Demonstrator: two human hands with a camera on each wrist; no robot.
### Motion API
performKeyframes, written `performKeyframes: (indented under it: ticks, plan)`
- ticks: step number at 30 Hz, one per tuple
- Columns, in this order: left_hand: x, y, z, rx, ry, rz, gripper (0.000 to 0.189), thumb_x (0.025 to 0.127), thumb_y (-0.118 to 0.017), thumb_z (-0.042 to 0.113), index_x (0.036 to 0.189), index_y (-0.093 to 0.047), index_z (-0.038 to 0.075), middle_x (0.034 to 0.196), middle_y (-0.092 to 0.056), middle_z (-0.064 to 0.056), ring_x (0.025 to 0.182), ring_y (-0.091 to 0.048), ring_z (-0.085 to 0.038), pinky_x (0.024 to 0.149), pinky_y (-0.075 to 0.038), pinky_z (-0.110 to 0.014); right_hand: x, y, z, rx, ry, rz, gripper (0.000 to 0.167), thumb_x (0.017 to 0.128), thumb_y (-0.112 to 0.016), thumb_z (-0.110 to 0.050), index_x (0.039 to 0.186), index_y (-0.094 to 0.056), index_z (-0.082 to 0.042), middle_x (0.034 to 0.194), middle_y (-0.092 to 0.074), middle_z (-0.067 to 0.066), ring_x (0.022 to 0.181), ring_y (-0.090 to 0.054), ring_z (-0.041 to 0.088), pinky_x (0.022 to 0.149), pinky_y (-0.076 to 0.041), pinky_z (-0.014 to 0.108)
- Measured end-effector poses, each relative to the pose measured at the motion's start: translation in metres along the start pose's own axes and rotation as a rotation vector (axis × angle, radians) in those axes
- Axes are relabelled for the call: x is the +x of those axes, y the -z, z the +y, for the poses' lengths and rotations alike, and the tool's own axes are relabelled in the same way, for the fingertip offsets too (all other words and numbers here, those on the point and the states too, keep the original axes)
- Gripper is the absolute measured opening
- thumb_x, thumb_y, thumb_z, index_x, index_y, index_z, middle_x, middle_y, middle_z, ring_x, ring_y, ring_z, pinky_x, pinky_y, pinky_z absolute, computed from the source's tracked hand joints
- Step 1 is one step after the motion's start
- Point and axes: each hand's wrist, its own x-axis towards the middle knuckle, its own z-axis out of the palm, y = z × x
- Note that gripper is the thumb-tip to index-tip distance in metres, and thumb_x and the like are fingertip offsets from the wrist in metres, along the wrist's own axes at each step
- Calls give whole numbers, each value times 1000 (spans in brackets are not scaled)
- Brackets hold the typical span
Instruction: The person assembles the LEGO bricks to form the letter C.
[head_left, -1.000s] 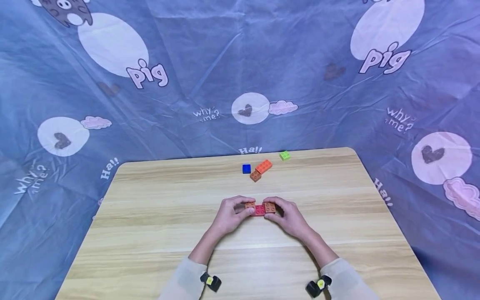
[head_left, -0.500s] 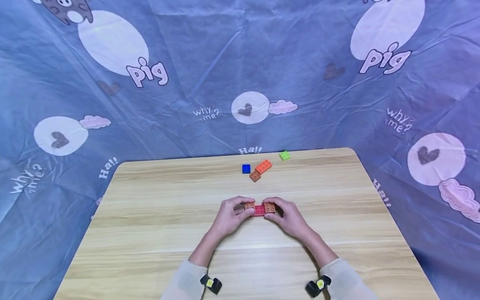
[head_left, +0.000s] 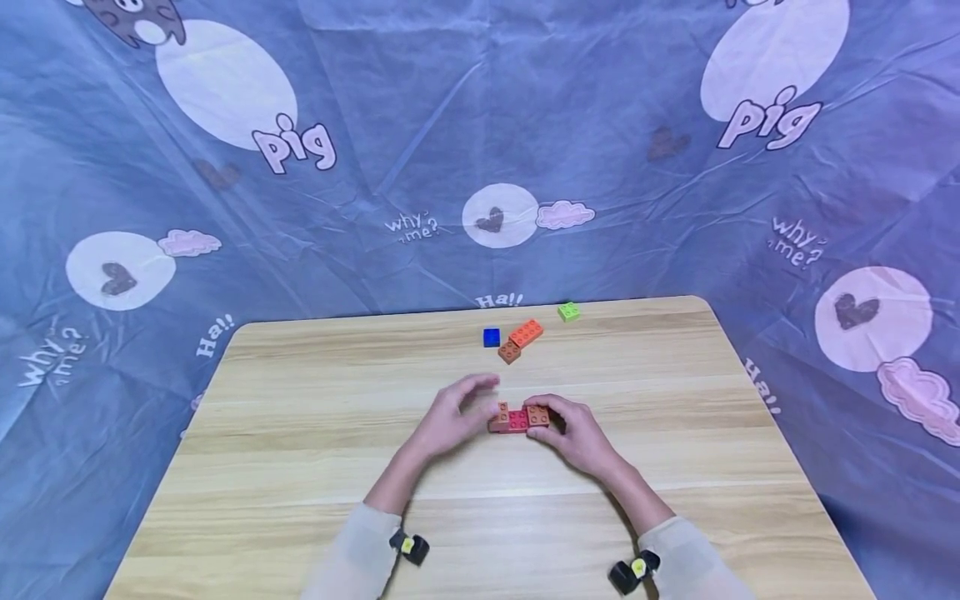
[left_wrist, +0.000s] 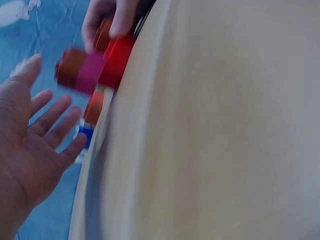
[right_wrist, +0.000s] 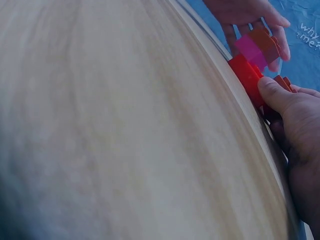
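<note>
In the head view, a red building brick (head_left: 517, 420) lies mid-table in a joined row, a brown brick (head_left: 503, 411) at its left end and another brown brick (head_left: 537, 415) at its right. The wrist views show a magenta brick (left_wrist: 90, 73) under the left brown one, against the red brick (right_wrist: 246, 72). My right hand (head_left: 577, 432) grips the right end, thumb on the near side, fingers behind. My left hand (head_left: 450, 421) is spread beside the left end, thumb and fingers apart, holding nothing. In the left wrist view its palm faces the bricks.
Farther back on the wooden table (head_left: 315, 467) lie a blue brick (head_left: 491, 337), an orange brick (head_left: 526, 333) touching a brown brick (head_left: 509, 352), and a lime green brick (head_left: 569, 311) near the back edge. Blue printed cloth (head_left: 420, 150) hangs behind and at both sides.
My left hand has let go of the left brown brick, spread its fingers and drawn back to the left. My right hand keeps its hold, nearly unmoved.
</note>
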Motion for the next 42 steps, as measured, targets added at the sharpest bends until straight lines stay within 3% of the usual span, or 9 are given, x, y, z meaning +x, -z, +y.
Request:
performKeyframes:
  ticks: [6, 11, 17, 24, 33, 42]
  plan:
    - [34, 35, -17, 112, 17, 87, 62, 103, -71, 29, 157, -48, 12, 157, -53, -7, 143, -52, -30, 123, -39, -45, 2, 1, -2, 6, -15, -7, 47, 88, -87, -15, 132, -71, -13, 129, -74, 1, 121, -69, 24, 106, -56, 45]
    - [60, 53, -27, 200, 1, 88, 65, 100, -75, 21, 158, -47, 12, 156, -53, -14, 143, -51, -36, 124, -37, -51, 3, 1, -3, 26, -15, -12, 47, 88, -87, -15, 132, -71, -12, 128, -74, 0, 119, -70, 23, 104, -57, 43]
    - [84, 55, -37, 226, 32, 89, 63, 98, -76, 17, 156, -51, 13, 154, -56, -12, 142, -54, -32, 124, -37, -46, 3, -3, 0, 28, -7, -6, 46, 88, -87, -16, 131, -71, -14, 128, -75, -2, 120, -69, 21, 104, -57, 44]
    - [109, 40, -43, 259, 16, 91, 59, 95, -80, 15, 150, -58, 12, 150, -61, -10, 140, -56, -29, 124, -39, -45, 3, -3, 0, 33, -12, -6, 46, 88, -87, -15, 131, -71, -14, 127, -75, -2, 119, -70, 20, 104, -57, 41]
    - [118, 28, -44, 333, 9, 151, 41, 92, -83, 12, 133, -73, 14, 135, -71, -12, 126, -66, -32, 114, -50, -43, 5, -1, 0, 30, -17, -10, 46, 88, -87, -15, 132, -71, -13, 128, -74, -3, 119, -70, 19, 105, -57, 41]
    - [104, 32, -39, 189, -10, 180, 38, 94, -81, 11, 131, -73, 6, 130, -73, -16, 117, -71, -32, 106, -57, -41, 4, -1, -1, 35, -52, -26, 47, 88, -87, -15, 132, -71, -14, 129, -74, -4, 120, -69, 18, 106, -56, 41]
